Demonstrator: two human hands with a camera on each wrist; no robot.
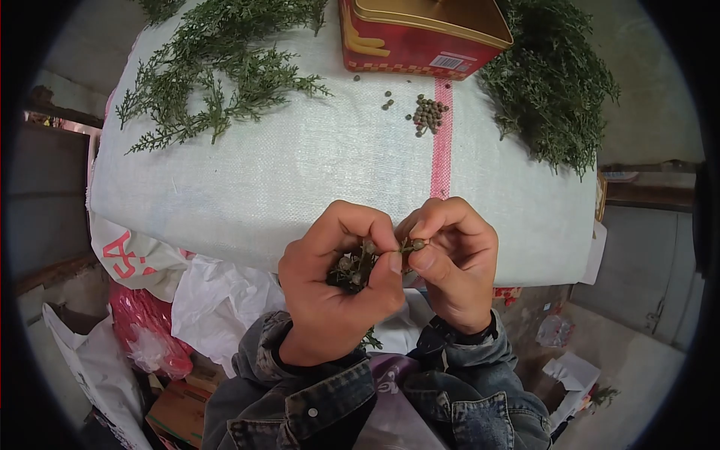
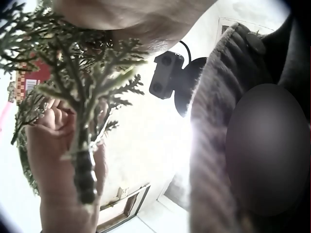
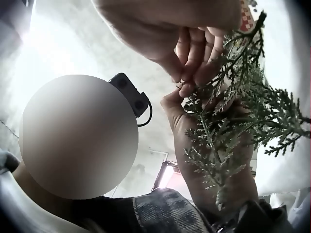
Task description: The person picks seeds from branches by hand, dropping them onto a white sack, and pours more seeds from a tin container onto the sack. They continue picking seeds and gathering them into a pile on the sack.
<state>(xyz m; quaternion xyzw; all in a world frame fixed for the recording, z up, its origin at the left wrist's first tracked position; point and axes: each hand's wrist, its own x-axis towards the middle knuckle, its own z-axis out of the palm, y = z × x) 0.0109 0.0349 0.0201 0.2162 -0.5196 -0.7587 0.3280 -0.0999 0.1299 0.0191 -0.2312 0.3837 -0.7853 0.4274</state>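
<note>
My left hand (image 1: 319,285) grips a green conifer sprig (image 2: 85,92) that carries small round cones (image 1: 345,264). In the left wrist view its scaly twigs spread below that hand. Thumb and fingers of my right hand (image 1: 461,266) pinch a small round cone (image 1: 418,244) at the sprig's tip, close beside the left fingertips. The hands meet over the near edge of a white woven sack (image 1: 262,187). Part of the sprig hides inside the left palm. On the sack ahead lies a small pile of loose round cones (image 1: 429,116).
Cut conifer branches lie at the sack's far left (image 1: 217,82) and far right (image 1: 559,97). Between them stands a red tin (image 1: 420,49) with a gold rim. Below left are a red plastic bag (image 1: 146,330), white plastic (image 1: 217,304) and a cardboard box (image 1: 180,412).
</note>
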